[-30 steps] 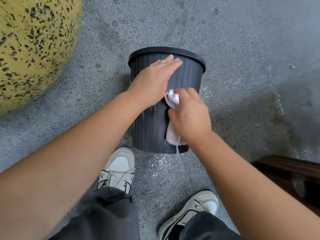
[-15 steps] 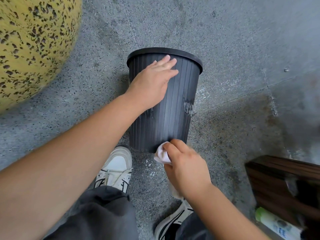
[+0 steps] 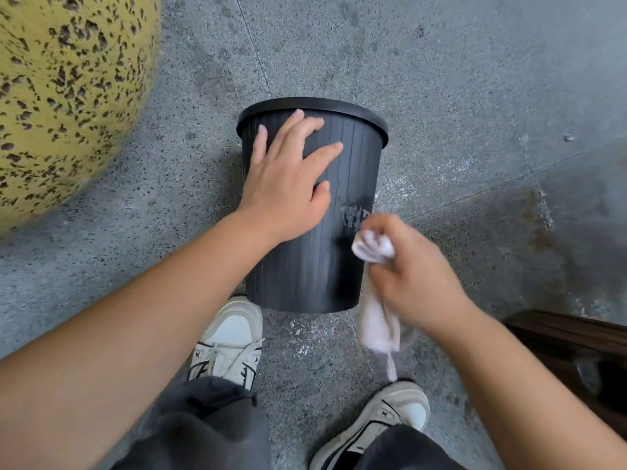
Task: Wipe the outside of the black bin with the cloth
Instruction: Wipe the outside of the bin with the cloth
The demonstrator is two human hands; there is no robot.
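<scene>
A: What is seen in the head view?

B: The bin (image 3: 312, 205) is seen at frame centre, apparently tipped so that its ribbed side is turned toward the camera, rim toward the top of the frame, base toward the shoes (image 3: 227, 340). It is steadied by the left hand (image 3: 288, 178), which is laid flat on the upper wall with fingers spread and straight; nothing is gripped by it.

A: And the other hand?

B: The cloth (image 3: 373, 247) is bunched in the right hand (image 3: 410, 279), whose fingers are curled round it; a loose tail is left hanging below the fist toward the lower frame. The hand is blurred, so contact with the wall cannot be told for certain; the wad is seen at the bin's right edge, about mid-height.

A: Which relation is the next stroke turned on?

B: The bin lies to the left of, and above, the cloth hand, with its long axis running up and down the frame. The right hand is the nearer one to the pale smear (image 3: 354, 215) just above the wad, so a short upward pass is judged to be called for.

A: How is the bin found?

B: Black, vertically ribbed, dulled by greyish streaks low down.
</scene>
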